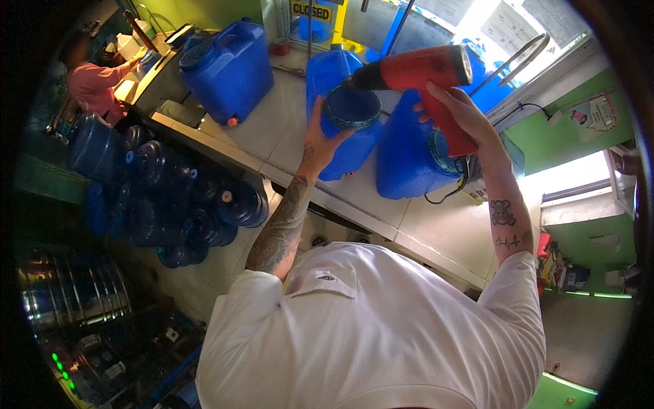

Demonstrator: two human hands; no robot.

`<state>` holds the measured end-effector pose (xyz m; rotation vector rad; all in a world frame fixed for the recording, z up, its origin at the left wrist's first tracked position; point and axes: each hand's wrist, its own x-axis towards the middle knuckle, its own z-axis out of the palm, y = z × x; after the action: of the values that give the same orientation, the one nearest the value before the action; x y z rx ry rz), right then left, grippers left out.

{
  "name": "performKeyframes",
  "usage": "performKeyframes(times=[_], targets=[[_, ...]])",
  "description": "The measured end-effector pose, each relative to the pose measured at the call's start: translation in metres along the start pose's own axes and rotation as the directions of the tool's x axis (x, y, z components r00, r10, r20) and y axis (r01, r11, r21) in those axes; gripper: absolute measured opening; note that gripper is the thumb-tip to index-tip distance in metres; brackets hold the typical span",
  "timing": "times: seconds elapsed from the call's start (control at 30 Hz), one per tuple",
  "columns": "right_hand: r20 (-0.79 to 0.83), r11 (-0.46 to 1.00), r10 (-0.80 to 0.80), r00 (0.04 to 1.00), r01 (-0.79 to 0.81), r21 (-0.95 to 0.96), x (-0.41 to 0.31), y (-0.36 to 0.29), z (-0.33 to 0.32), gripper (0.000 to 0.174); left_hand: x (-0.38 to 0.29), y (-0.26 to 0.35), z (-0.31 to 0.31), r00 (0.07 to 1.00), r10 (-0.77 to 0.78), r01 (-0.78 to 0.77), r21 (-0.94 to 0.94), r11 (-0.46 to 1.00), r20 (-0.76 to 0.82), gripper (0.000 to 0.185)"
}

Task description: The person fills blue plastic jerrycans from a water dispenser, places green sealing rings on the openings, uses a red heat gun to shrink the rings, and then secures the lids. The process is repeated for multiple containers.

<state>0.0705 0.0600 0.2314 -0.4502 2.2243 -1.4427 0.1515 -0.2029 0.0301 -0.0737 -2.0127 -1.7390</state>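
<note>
A red heat gun with a black front end is gripped by its handle in my right hand. Its nozzle points left, just above the round dark cap of a blue plastic water container. My left hand rests around the near left side of that cap, fingers apart from the nozzle. Beside it on the right stands a second blue container, its cap partly hidden behind the heat gun's handle. A black power cord hangs from the handle and loops onto the tiled counter.
Another blue container with a red spigot cap stands farther left on the counter. Several round water bottles are stacked on the floor at left. A person in a pink top works at the far left. A glass window backs the counter.
</note>
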Motion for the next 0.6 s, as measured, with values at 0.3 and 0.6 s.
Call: performKeyframes(times=[0.3, 0.6], targets=[[0.127, 0.985, -0.046, 0.991, 0.066, -0.157, -0.058, -0.036, 0.010, 0.056, -0.003, 0.000, 0.000, 1.000, 0.015, -0.015, 0.025, 1.000, -0.010, 0.113], [-0.156, 0.989, -0.009, 0.988, 0.031, 0.141, -0.133, 0.052, -0.018, 0.054, 0.065, -0.006, -0.040, 0.998, -0.062, 0.064, -0.127, 0.990, 0.025, 0.085]])
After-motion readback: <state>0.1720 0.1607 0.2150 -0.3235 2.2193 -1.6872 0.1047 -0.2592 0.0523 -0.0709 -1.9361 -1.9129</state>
